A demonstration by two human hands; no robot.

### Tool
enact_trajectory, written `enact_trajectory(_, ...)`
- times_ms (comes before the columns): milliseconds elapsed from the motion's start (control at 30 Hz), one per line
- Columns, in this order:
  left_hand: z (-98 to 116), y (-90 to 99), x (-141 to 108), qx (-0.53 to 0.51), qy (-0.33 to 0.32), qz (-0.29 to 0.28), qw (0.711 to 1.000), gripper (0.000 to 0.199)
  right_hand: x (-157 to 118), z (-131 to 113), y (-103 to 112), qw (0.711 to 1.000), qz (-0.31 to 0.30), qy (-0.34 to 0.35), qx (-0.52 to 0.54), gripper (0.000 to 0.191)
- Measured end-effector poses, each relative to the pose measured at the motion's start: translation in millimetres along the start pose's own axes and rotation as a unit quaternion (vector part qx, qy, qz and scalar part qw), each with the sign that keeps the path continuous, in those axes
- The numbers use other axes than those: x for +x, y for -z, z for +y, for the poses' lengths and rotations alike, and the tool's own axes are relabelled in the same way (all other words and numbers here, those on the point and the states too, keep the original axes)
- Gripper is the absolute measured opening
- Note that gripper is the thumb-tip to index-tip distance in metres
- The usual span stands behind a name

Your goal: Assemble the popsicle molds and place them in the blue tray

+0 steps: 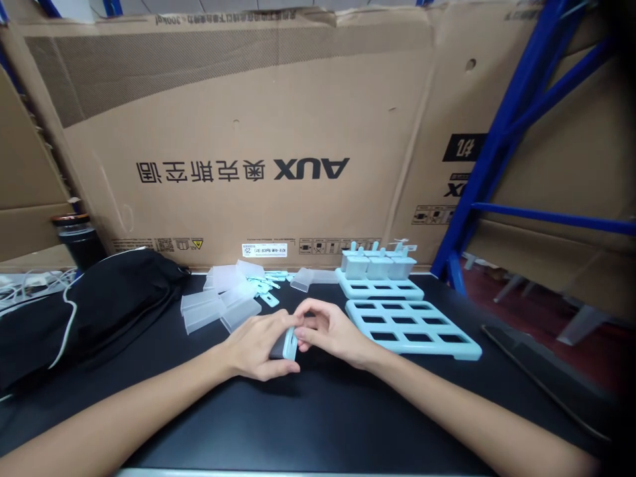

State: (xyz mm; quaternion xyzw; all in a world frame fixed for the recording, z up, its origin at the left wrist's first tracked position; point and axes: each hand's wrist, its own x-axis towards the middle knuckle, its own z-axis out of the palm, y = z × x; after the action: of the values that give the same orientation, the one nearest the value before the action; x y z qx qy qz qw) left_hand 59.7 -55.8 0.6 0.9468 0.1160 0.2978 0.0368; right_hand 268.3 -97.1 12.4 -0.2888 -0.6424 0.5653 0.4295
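A translucent popsicle mold with a light blue rim [290,344] is gripped in my left hand [258,346], thumb below and fingers over its top. It lies tilted sideways above the black table, its blue end facing right. My right hand [330,331] is closed, thumb and fingertips pinched against that blue end; whatever they pinch is hidden. Behind my left hand lie several loose clear molds [203,310] and a pile of light blue sticks [268,285]. Another clear mold [314,279] lies farther back, beside the stand.
To the right is a light blue frame [417,324] with square openings. Behind it another frame [377,289] bears upright lidded molds [380,265]. A black cloth bag [124,291] and dark cup [79,242] are left. Cardboard [238,99] walls the back; a blue metal post [489,159] rises right.
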Motion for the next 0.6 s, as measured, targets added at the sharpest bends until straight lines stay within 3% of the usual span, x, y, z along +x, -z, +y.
enact_trajectory(133, 3, -0.4, 1, -0.002, 0.014, -0.040, 0.999, 0.045, -2, 0, 12, 0.999, -0.040, -0.003, -0.031, 0.025)
enact_trajectory(200, 5, -1.8, 2, 0.015, 0.004, -0.060, 0.998, 0.046, 5, -5, 22, 0.990, -0.064, 0.010, -0.122, 0.020)
enact_trajectory(267, 8, -3.4, 3, 0.042, -0.020, -0.082, 0.995, 0.047, 26, -12, 30, 0.945, -0.046, 0.031, -0.321, 0.024)
enact_trajectory(300, 9, -4.1, 4, 0.056, -0.031, -0.091, 0.994, 0.048, 41, -16, 31, 0.902, -0.025, 0.039, -0.429, 0.026)
enact_trajectory(333, 11, -4.6, 5, 0.067, -0.037, -0.094, 0.993, 0.047, 59, -19, 31, 0.832, -0.007, 0.039, -0.553, 0.027)
enact_trajectory(367, 12, -4.9, 6, 0.074, -0.037, -0.095, 0.992, 0.046, 79, -22, 29, 0.804, -0.003, 0.028, -0.594, 0.026)
enact_trajectory(500, 16, -5.6, 6, 0.084, -0.030, -0.080, 0.993, 0.041, 157, -18, 15, 0.753, -0.031, -0.039, -0.656, 0.031)
enact_trajectory(600, 14, -1.0, 7, 0.110, -0.053, -0.078, 0.989, 0.043, 188, -8, 12, 0.734, -0.058, -0.110, -0.668, 0.031)
